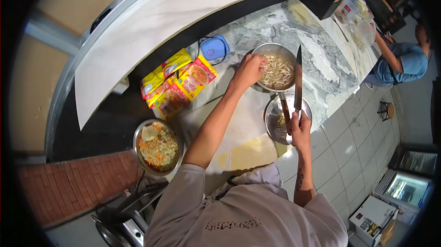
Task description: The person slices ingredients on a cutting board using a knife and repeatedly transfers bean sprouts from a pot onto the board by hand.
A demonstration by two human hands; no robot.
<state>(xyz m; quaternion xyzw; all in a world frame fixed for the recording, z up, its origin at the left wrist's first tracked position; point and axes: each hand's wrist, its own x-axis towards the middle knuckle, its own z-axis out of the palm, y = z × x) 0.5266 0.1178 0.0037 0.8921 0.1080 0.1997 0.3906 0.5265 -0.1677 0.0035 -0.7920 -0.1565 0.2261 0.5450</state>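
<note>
My left hand point(250, 70) is over the left rim of a metal saucepan point(256, 48), its fingers curled together; what they grip, if anything, is hidden. Bean sprouts point(278, 71) lie in liquid inside the saucepan. In my right hand point(301, 132) is a large kitchen knife point(299, 74), its blade pointing away from me beside the saucepan. The saucepan's brown handle point(285, 108) runs down to my right fingers; I cannot tell whether they grip it too. Under that handle sits a shallow metal bowl point(272, 125) with small scraps in it.
Several yellow and red packets point(177, 86) lie to the left, near a blue flat device point(214, 47) with a black cord. A bowl of shredded vegetables point(158, 148) stands at lower left. A person in blue point(409, 61) handles plastic containers point(347, 9) at far right.
</note>
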